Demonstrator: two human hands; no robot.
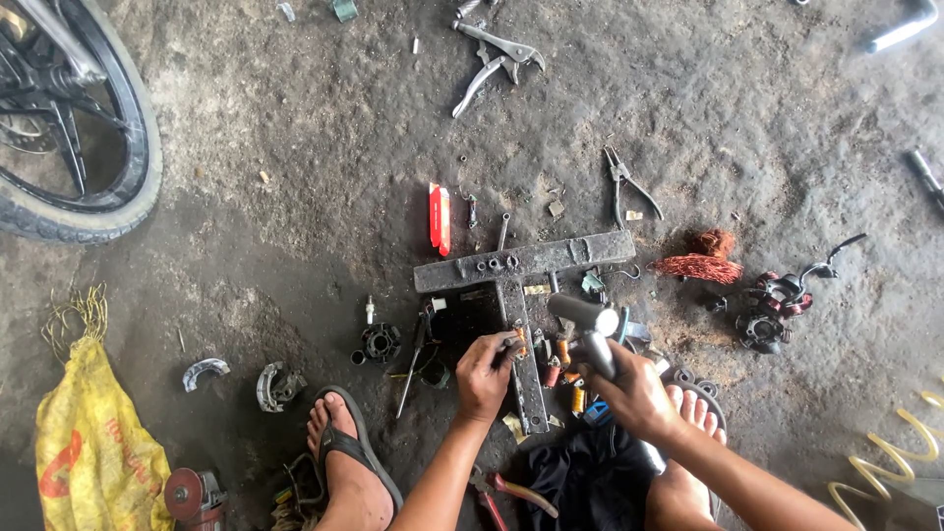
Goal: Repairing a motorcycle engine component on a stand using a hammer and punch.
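Here the left hand (484, 372) pinches a small metal piece (513, 342) against the upright bar of a T-shaped steel block (521, 295), whose long axis runs straight away from the person. The right hand (637, 393) is clenched around a hammer (587, 329), its head poised just right of the piece and slightly beyond it. Orange coil parts (570, 379) lie between the hands.

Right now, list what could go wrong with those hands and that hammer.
1. The left hand pinches a small part against the T-shaped metal bar close under the hammer in the right hand; a glancing blow could hit fingers.
2. Bare feet in sandals sit beside the bar; a dropped piece might land on toes.
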